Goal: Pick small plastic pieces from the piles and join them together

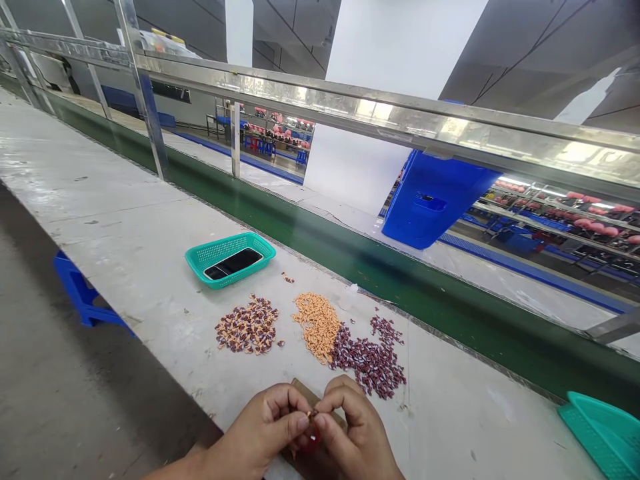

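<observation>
Teal basket (230, 260) showed a perforated lattice. Left pile (247, 325) was maroon mottled tan, middle pile (317, 327) plain orange, right pile (369, 363) maroon flecked white.

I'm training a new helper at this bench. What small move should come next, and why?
Probably finish settling the small orange piece against the red item before taking more from the orange pile: the left hand and right hand are both pinched around it.

Tiny orange piece (309, 414): too small to tell, mostly hidden by the left hand (257, 427) and right hand (355, 427)
Red object (311, 441): mostly hidden under the fingers
Flat brown cardboard (304, 389): mostly covered
Teal plastic mesh basket (600, 433): cut off by the right edge
</observation>
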The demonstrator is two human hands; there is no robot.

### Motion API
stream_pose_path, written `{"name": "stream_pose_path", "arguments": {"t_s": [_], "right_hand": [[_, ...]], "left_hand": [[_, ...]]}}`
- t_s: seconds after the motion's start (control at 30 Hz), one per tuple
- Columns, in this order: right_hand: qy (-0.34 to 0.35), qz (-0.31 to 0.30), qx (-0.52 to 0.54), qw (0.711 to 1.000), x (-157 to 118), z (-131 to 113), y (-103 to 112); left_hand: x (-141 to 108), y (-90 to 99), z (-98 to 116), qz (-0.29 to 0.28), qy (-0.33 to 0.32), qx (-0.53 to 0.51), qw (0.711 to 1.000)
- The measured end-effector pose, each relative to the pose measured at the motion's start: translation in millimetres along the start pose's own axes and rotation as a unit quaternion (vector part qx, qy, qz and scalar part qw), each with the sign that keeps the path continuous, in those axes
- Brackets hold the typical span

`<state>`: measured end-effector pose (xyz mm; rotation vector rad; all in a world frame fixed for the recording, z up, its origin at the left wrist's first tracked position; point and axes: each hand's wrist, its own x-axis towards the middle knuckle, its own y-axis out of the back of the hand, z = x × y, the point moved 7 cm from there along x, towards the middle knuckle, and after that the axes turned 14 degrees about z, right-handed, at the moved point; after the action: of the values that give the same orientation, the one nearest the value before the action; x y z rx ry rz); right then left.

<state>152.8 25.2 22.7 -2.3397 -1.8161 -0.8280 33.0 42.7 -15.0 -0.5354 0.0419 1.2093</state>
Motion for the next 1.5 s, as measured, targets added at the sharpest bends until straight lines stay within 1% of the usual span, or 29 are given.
{"name": "stream_pose_path", "arguments": {"t_s": [0.13,0.33,0.47,0.53,0.6,0.67,0.73,0.77,0.8,0.83,0.87,0.93,0.97,1.03,1.07,1.13,1.2,1.27,1.33,1.37,1.43,1.5], "right_hand": [[-0.011,-0.013,-0.007,1.000,-1,6,-2],[-0.016,-0.009,-0.005,1.000,-2,10,-3],[0.037,0.004,-0.008,0.999,-2,-2,-3],[0.068,0.005,-0.019,0.997,-2,-8,-5],[0.083,-0.006,-0.037,0.996,-1,-10,-5],[0.072,-0.028,-0.049,0.996,3,-5,-3],[0.026,-0.029,-0.059,0.997,11,10,8],[-0.009,-0.002,-0.071,0.997,17,20,19],[-0.039,0.039,-0.095,0.994,23,31,32],[-0.052,0.068,-0.128,0.988,28,40,43],[-0.040,0.074,-0.160,0.984,32,45,49],[-0.013,0.056,-0.219,0.974,37,53,51],[0.001,0.040,-0.245,0.969,38,54,48],[0.018,0.011,-0.298,0.954,38,55,39],[0.023,0.000,-0.324,0.946,37,55,35],[0.027,-0.020,-0.368,0.929,36,52,27],[0.030,-0.035,-0.396,0.917,34,50,24],[0.038,-0.044,-0.408,0.911,33,48,24],[0.045,-0.046,-0.414,0.908,32,47,25],[0.047,-0.047,-0.415,0.907,32,47,26],[0.047,-0.049,-0.419,0.906,33,46,26],[0.046,-0.054,-0.421,0.904,33,45,24]], "left_hand": [[-1,-0.1,2,0.013,0.002,-0.004,1.000],[-1,-1.6,3,0.018,0.006,0.018,1.000],[1,-0.2,2,0.014,0.004,0.027,1.000],[1,-1.1,3,-0.001,-0.005,0.044,0.999],[2,-2.3,3,-0.018,-0.009,0.059,0.998],[6,0.1,5,-0.024,-0.021,0.095,0.995],[15,9.3,16,-0.009,-0.074,0.182,0.981],[20,16.1,25,0.004,-0.116,0.243,0.963],[26,24.2,37,0.023,-0.166,0.305,0.938],[32,32.7,48,0.040,-0.211,0.367,0.905],[38,40.4,60,0.050,-0.252,0.417,0.872],[48,54.6,83,0.072,-0.315,0.482,0.815],[53,58.8,90,0.073,-0.332,0.508,0.791],[59,59.7,99,0.070,-0.356,0.551,0.751],[61,55.4,100,0.060,-0.365,0.571,0.733],[63,38.1,94,0.027,-0.381,0.609,0.695],[63,13.1,82,-0.023,-0.400,0.648,0.647],[64,-11.9,68,-0.065,-0.421,0.685,0.590],[68,-31.3,57,-0.086,-0.433,0.700,0.562],[71,-38.9,53,-0.094,-0.436,0.703,0.553],[76,-50.0,44,-0.105,-0.440,0.711,0.539],[81,-57.4,37,-0.116,-0.443,0.720,0.521]]}}
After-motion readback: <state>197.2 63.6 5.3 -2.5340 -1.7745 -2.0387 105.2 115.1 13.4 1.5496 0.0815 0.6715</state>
